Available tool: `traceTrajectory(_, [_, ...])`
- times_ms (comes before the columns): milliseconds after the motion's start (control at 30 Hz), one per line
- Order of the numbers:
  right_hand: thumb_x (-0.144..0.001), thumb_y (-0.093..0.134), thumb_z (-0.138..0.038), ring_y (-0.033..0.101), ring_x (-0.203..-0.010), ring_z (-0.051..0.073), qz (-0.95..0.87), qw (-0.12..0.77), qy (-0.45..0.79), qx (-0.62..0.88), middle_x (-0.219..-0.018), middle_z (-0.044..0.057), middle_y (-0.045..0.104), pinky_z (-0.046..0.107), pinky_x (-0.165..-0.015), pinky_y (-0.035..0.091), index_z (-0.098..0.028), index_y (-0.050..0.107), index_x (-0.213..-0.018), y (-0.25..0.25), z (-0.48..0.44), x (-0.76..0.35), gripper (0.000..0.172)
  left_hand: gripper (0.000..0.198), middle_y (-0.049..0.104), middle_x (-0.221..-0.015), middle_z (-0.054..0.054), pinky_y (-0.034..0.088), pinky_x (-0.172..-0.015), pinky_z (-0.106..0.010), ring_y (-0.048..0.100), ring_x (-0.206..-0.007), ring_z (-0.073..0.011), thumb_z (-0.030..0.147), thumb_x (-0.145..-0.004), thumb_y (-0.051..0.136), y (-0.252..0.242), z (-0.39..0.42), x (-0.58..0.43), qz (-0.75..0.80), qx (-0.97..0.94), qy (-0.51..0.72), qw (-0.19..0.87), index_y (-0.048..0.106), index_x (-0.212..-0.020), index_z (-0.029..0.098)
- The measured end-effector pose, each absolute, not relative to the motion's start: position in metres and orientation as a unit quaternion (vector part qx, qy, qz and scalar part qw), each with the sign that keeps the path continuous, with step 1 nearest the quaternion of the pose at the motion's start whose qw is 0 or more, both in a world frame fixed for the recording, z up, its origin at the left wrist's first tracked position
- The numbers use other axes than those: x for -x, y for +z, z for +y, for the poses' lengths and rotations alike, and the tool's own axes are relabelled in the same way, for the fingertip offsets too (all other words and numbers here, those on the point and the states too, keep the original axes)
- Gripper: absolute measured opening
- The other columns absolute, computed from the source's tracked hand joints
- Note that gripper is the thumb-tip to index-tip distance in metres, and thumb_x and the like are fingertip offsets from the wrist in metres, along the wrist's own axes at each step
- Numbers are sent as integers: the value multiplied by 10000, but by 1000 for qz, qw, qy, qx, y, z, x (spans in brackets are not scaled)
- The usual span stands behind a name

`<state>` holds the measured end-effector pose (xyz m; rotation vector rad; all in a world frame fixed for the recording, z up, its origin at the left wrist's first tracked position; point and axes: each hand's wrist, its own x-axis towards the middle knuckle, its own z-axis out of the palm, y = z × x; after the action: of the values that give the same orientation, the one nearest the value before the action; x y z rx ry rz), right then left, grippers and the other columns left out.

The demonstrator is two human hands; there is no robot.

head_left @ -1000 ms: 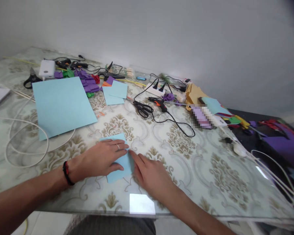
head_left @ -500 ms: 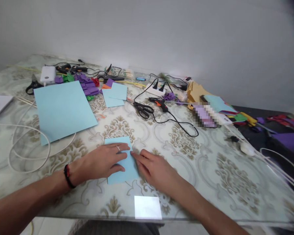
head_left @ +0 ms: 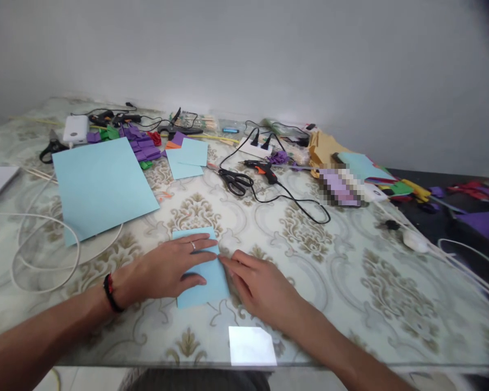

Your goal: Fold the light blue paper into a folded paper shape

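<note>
Head view, both hands on the worktop [head_left: 330, 260], near its front edge.

Left hand [head_left: 167, 269]: palm down on the small blue paper [head_left: 214, 282], pressing it flat. Grip is spread wide with the fingers straight, nothing clasped. Ring [head_left: 193, 245] on one finger, black and red wristband [head_left: 109, 292] at the wrist.

Right hand [head_left: 261, 285]: also flat, fingers extended. The fingertips touch the right edge of the paper, just beside the left fingertips. Grip is unclenched and holds nothing.

The paper lies flat on the patterned glass between the two hands. Its far edge and near right corner show; the middle is under the left hand. I can't tell whether it is folded.

Around it:
- large blue sheet [head_left: 101, 184] to the far left, well apart from the hands
- white cable [head_left: 78, 244] looping beside and under that sheet
- two smaller blue pieces [head_left: 185, 157] overlapping, beyond the hands
- black scissors [head_left: 234, 182] and glue gun [head_left: 261, 168] beyond and to the right, the gun's black cord trailing right
- power strip [head_left: 255, 147] behind the gun, with plugs in it
- purple foam scraps [head_left: 140, 144] and white power bank [head_left: 76, 129] at the back left
- a second pair of scissors [head_left: 51, 147] at the far left

Far right of the worktop is cluttered with coloured scraps, blurred at the edge.
</note>
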<state>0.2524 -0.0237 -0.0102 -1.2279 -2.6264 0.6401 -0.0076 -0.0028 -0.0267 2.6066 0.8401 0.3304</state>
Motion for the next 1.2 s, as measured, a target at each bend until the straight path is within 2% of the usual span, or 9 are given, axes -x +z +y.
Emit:
traceTrajectory(167, [-978, 382, -85, 706, -898, 250, -894, 68, 165, 410, -1049, 128, 696, 385, -766, 574, -95, 622, -1381, -13, -26, -248, 469, 433, 568, -1548, -132, 386, -1244, -487, 474, -1479, -321, 356, -1006, 604, -24, -3, 5, 280, -935, 134, 171, 602, -1397, 168])
traceTrajectory(333, [-992, 377, -99, 719, -889, 257, -895, 13, 120, 429, -1134, 159, 701, 377, -733, 571, -70, 518, -1488, -16, -23, -241, 517, 416, 546, -1565, -131, 349, -1266, -495, 451, -1495, -315, 331, -1007, 601, -21, -5, 5, 276, -936, 127, 176, 605, -1395, 182])
traceTrajectory(433, [-998, 381, -117, 724, -831, 245, -887, -21, 117, 447, -1177, 164, 701, 361, -704, 549, -89, 459, -1539, -14, -17, -237, 547, 393, 511, -1577, -177, 369, -1246, -535, 382, -1536, -343, 330, -1009, 594, -19, -6, 5, 294, -929, 121, 187, 625, -1371, 182])
traceTrajectory(533, [-991, 389, -121, 726, -784, 255, -874, -57, 120, 468, -1127, 149, 729, 364, -679, 522, -116, 386, -1590, -11, -9, -232, 600, 394, 513, -1565, -191, 371, -1236, -571, 297, -1573, -369, 327, -996, 611, -20, -7, 6, 302, -924, 126, 199, 630, -1367, 194])
traceTrajectory(633, [-979, 399, -118, 737, -812, 282, -871, -81, 126, 469, -1111, 153, 744, 377, -686, 512, -110, 339, -1616, -8, -2, -229, 640, 391, 525, -1555, -183, 370, -1240, -560, 302, -1572, -362, 325, -997, 615, -20, -7, 6, 302, -924, 129, 199, 632, -1367, 203])
traceTrajectory(833, [-958, 438, -97, 753, -887, 299, -890, -98, 144, 422, -1129, 165, 758, 394, -725, 513, -64, 444, -1548, 6, -6, -235, 591, 368, 534, -1556, -181, 338, -1265, -547, 292, -1581, -347, 295, -986, 634, -20, -7, 6, 302, -923, 131, 200, 649, -1334, 178])
traceTrajectory(933, [-956, 470, -103, 754, -864, 287, -897, -117, 143, 401, -1077, 133, 774, 379, -698, 495, -87, 598, -1412, 14, -9, -238, 474, 375, 604, -1484, -173, 313, -1279, -555, 270, -1591, -331, 287, -995, 623, -22, -7, 6, 293, -925, 136, 201, 636, -1354, 181])
traceTrajectory(1033, [-959, 489, -110, 750, -815, 268, -899, -113, 137, 399, -1017, 100, 782, 360, -648, 461, -131, 687, -1278, 18, -9, -237, 376, 401, 567, -1518, -190, 332, -1267, -566, 250, -1597, -339, 315, -1003, 615, -24, -7, 7, 299, -925, 136, 191, 624, -1383, 187])
traceTrajectory(1200, [-972, 480, -117, 753, -803, 275, -893, -91, 125, 422, -1037, 112, 793, 359, -625, 437, -119, 564, -1419, 14, -3, -233, 454, 412, 474, -1604, -203, 367, -1240, -599, 300, -1573, -379, 345, -980, 644, -23, -6, 7, 302, -925, 139, 185, 651, -1358, 181])
